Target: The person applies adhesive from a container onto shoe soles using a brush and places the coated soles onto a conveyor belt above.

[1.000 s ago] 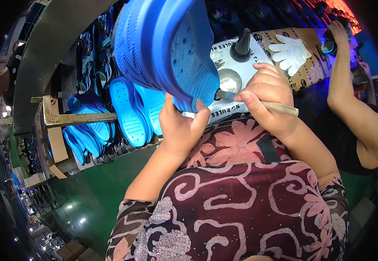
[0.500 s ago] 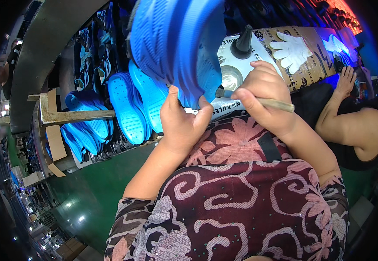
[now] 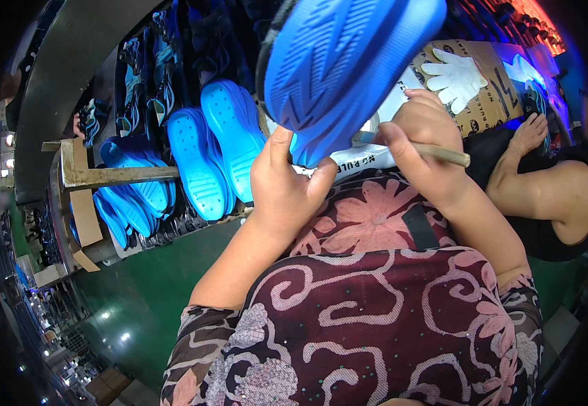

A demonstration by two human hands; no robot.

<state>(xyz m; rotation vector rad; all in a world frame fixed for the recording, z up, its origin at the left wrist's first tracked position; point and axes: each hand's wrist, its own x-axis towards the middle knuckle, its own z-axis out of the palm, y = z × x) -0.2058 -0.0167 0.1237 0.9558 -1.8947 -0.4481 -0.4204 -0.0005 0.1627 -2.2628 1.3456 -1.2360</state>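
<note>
My left hand (image 3: 287,186) is closed on one end of a blue shoe sole (image 3: 345,64), which it holds raised, its grooved tread toward me. A thin brush with a wooden handle (image 3: 446,154) is in my closed right hand (image 3: 426,145). The brush's tip points left, close by the sole's lower edge; the sole hides the bristles in part, and I cannot tell whether they touch it. Left of my left hand stand stacked blue soles (image 3: 196,166), with a second stack (image 3: 232,139) beside them.
On the cardboard-covered bench (image 3: 500,101) lies a white glove (image 3: 458,78). At the right, a co-worker's hand (image 3: 529,134) rests near the bench. A metal bar (image 3: 121,177) juts across more blue soles (image 3: 148,189) at the left. Dark shoe uppers (image 3: 131,88) hang behind.
The held sole has swung right and turned, its tread now facing me instead of its hollow inside. It now covers the black cone and most of the round dish. Both hands keep their hold.
</note>
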